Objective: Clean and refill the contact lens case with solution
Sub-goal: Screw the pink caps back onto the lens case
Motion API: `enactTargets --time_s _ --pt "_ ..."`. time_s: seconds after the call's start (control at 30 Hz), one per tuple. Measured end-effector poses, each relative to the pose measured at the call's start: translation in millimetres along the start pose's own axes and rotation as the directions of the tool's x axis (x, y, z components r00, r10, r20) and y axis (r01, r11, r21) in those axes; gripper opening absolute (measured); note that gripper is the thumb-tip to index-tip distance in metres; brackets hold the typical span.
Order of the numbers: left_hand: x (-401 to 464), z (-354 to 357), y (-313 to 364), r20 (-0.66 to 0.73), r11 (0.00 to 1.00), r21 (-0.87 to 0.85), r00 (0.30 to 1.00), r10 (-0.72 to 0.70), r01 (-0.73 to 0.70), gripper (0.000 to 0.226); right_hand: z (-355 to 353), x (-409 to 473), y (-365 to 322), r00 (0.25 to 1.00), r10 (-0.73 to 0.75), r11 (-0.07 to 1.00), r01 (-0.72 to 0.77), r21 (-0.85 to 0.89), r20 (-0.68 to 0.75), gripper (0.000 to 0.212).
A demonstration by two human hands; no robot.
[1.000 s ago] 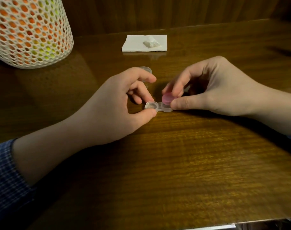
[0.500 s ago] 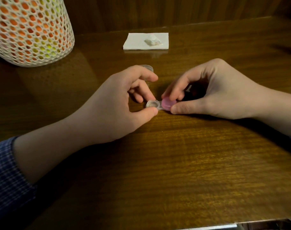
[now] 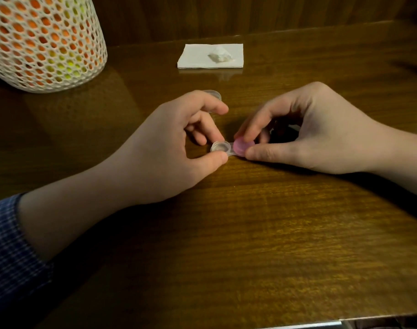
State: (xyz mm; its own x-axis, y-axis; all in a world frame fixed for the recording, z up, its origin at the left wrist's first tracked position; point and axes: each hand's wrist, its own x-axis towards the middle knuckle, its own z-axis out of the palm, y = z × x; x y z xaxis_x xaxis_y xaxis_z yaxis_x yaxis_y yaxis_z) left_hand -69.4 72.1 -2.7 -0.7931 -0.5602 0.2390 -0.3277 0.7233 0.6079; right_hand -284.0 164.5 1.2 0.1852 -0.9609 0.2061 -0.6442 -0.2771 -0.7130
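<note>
While the left hand [image 3: 169, 148] pinched the contact lens case [image 3: 226, 149] at its open clear well, the case lay flat, long axis left to right; the right hand [image 3: 304, 136] pinched the pink cap [image 3: 243, 146] on the glossy wooden table [image 3: 250, 233], before a wood-panelled wall [image 3: 226, 15].

One view only: a head-worn wide-angle camera, set above the near edge of the counter [image 3: 262, 245] and facing forward and steeply down. It sits close to the work; the left hand [image 3: 169, 148] and right hand [image 3: 314, 134] meet slightly above frame centre, forearms entering from the lower left and the right edge. The far wooden wall [image 3: 226, 15] closes the top of frame. Straight edges bow slightly toward the frame borders. No second view shares the scene.
</note>
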Motion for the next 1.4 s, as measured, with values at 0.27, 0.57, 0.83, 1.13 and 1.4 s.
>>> enactTargets --time_s 0.27,0.57,0.83,1.13,1.4 --pt "0.2 0.4 1.9 0.004 1.000 -0.001 1.000 0.008 -0.008 0.060 2.7 0.6 -1.9 1.000 0.009 0.998 -0.010 -0.058 -0.014 0.026" --pt "0.6 -0.2 1.4 0.004 1.000 -0.003 1.000 -0.003 0.003 0.060 0.9 -0.8 1.5 1.000 -0.005 0.999 0.005 -0.034 0.008 0.012" --pt "0.6 -0.3 2.3 0.012 1.000 -0.004 1.000 0.005 -0.005 0.061 4.0 1.5 -0.1 1.000 -0.018 0.997 0.018 -0.075 -0.002 0.021" --pt "1.1 -0.5 1.1 0.007 1.000 -0.003 1.000 0.003 -0.003 0.060 1.4 0.0 -0.8 1.000 -0.008 0.999 0.009 -0.050 0.009 0.011" --pt "0.8 -0.5 1.9 0.008 1.000 -0.004 1.000 -0.005 0.005 0.060 5.6 2.0 -4.4 0.999 -0.012 0.994 0.008 -0.107 -0.033 0.022"
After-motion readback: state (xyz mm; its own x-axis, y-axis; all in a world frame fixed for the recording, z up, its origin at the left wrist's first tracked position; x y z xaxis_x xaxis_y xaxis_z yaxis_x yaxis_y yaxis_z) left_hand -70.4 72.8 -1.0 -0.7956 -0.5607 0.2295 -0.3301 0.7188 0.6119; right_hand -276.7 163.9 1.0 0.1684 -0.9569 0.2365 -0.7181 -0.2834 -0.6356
